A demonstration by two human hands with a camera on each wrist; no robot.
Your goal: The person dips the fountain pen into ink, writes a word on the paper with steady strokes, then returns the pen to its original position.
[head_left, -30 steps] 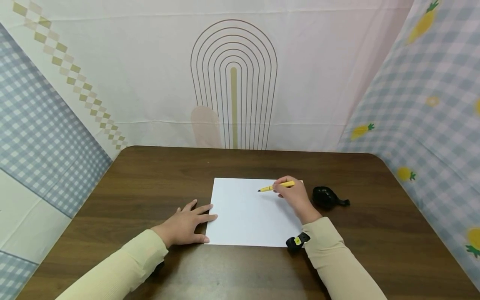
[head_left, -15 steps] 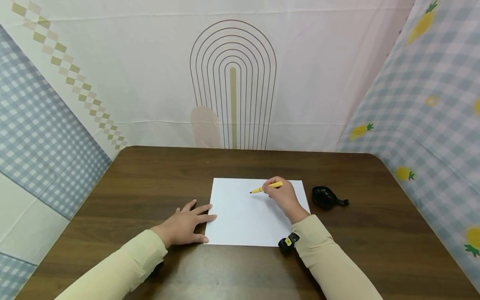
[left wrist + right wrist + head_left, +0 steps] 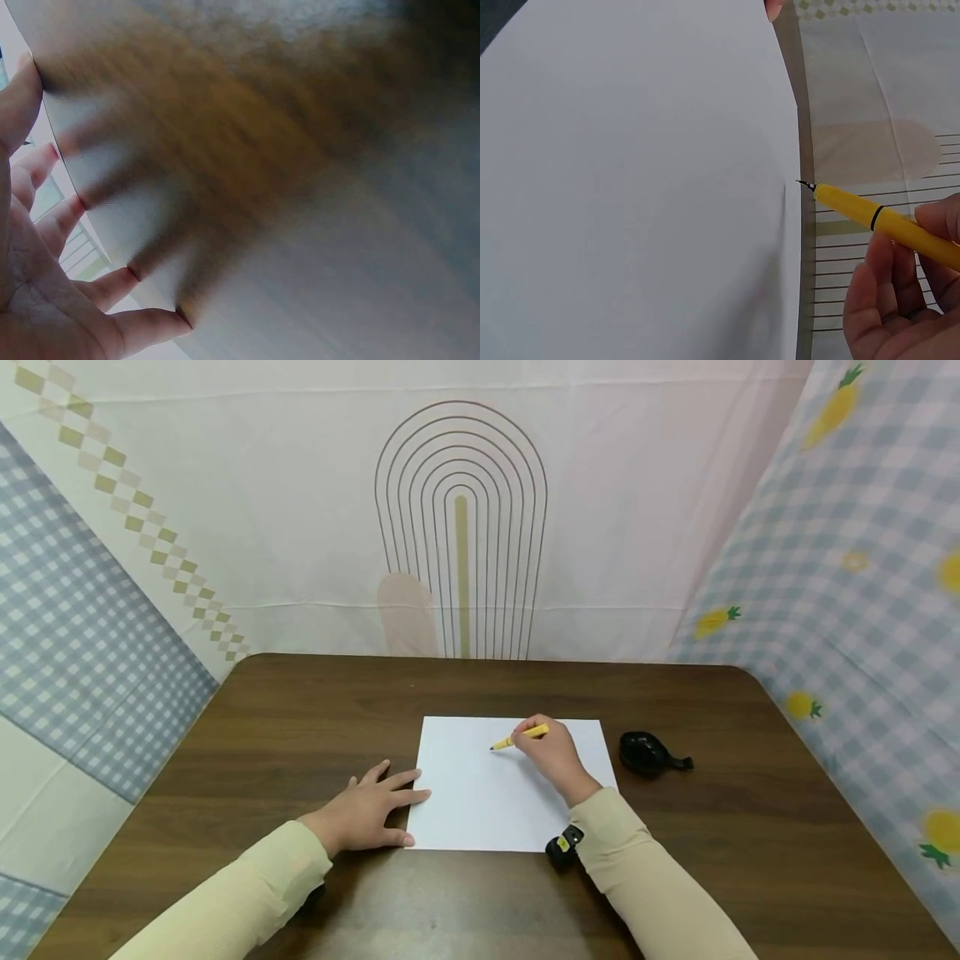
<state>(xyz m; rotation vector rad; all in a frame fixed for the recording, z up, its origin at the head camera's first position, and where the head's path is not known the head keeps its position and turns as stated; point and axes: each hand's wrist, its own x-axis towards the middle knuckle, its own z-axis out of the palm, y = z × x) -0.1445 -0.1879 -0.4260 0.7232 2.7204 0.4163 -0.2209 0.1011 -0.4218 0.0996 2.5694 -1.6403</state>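
A white sheet of paper (image 3: 480, 806) lies on the brown table, with no marks visible on it. My left hand (image 3: 362, 814) rests at its left edge, fingers spread, the thumb and some fingertips touching the sheet. In the left wrist view the fingers (image 3: 56, 225) are straight and spread against the table. Over the upper part of the sheet, my right hand (image 3: 557, 758) pinches a yellow fountain pen (image 3: 501, 744). Its dark nib points left. In the right wrist view the pen (image 3: 855, 206) is tilted, its nib apart from the paper, whose surface shows a shadow.
A glossy black rounded object with a short handle (image 3: 647, 754) lies on the table (image 3: 315, 718) right of the paper. A black wrist camera (image 3: 562, 847) sits under the right cuff. Patterned cloths (image 3: 600, 510) hang behind and beside the table.
My right hand has moved left over the paper, carrying the pen, whose nib is now slightly lower in the head view. The left hand has stayed at the sheet's edge.
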